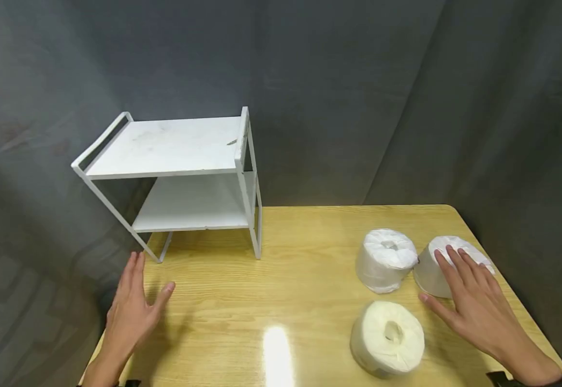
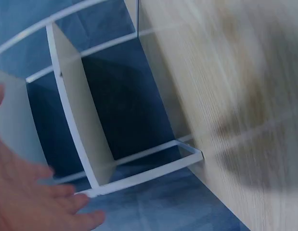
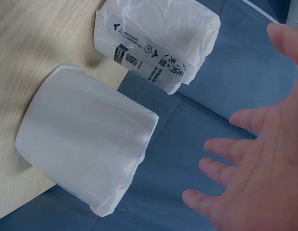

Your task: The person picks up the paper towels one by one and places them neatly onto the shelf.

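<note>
Both tiers of the white two-tier metal rack [image 1: 184, 177] stand bare while three plastic-wrapped white paper rolls [image 1: 386, 260] remain on the wooden surface [image 1: 305, 279] right of it, the right hand [image 1: 474, 301] spread above the farthest-right roll, grip apart, the left hand [image 1: 133, 309] likewise apart below the rack.

The left hand [image 2: 28, 192] is blurred and cut off; the wrapped roll's [image 3: 153, 43] small print seems unreadable.
</note>
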The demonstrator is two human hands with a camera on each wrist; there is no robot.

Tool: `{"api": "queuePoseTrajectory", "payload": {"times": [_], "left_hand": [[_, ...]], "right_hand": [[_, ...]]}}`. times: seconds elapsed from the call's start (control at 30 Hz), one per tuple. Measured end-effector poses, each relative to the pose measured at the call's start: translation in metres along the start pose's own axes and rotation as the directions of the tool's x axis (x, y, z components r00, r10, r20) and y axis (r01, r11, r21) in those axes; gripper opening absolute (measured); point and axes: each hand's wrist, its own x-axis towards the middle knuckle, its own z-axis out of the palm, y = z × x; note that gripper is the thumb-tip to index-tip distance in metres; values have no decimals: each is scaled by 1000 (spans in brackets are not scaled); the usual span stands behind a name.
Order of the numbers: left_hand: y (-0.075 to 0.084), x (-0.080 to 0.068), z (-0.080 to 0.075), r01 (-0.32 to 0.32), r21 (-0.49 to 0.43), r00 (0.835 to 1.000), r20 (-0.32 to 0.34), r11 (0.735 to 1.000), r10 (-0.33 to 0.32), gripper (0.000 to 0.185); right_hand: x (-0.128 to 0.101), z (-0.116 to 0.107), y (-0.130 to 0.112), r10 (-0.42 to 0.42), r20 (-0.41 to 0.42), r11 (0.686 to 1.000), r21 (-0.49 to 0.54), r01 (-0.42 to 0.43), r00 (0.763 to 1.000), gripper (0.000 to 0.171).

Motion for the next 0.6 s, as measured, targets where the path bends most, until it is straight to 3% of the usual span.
{"api": "queuePoseTrajectory", "payload": {"times": [0.13, 0.23, 0.47, 0.6], "left_hand": [[-8, 13, -4, 39, -147, 995, -89, 988, -53, 89], [-12, 24, -4, 51, -285, 985, -143, 957, -95, 82], [-18, 47, 4, 68, -548, 968, -166, 834, -189, 70], [-23, 56, 10, 64, -647, 959, -171, 760, -226, 71]], "right_hand": [[1, -3, -2, -7, -13, 1000, 6, 7, 1000, 94], [1, -4, -4, -9, -22, 1000, 11, 10, 1000, 94], [-1, -6, -7, -19, -44, 1000, 17, 19, 999, 94], [-1, -7, -8, -37, -57, 999, 17, 38, 998, 93]]}}
